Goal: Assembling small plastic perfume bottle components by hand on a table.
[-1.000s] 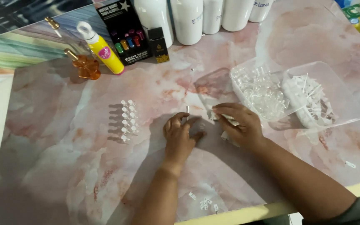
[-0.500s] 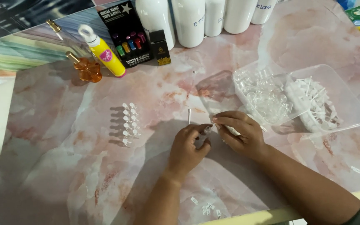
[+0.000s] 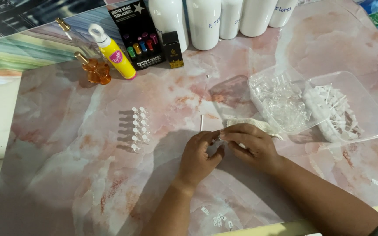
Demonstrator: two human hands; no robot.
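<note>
Clear, tiny vial [image 3: 219,137] sits pinched between the fingertips of the left hand [image 3: 199,155] and right hand [image 3: 252,146], just above the pink marbled bench [image 3: 66,175]. Left of them stand two rows of small vials [image 3: 138,127]; right, a clear tray [image 3: 372,126].

1. Bright, even light from above falls on my marble tabletop [image 3: 66,175].
2. My hands cast soft shadows toward me.
3. Faint glare on the white bottles [image 3: 204,22]; edges bend slightly.
</note>
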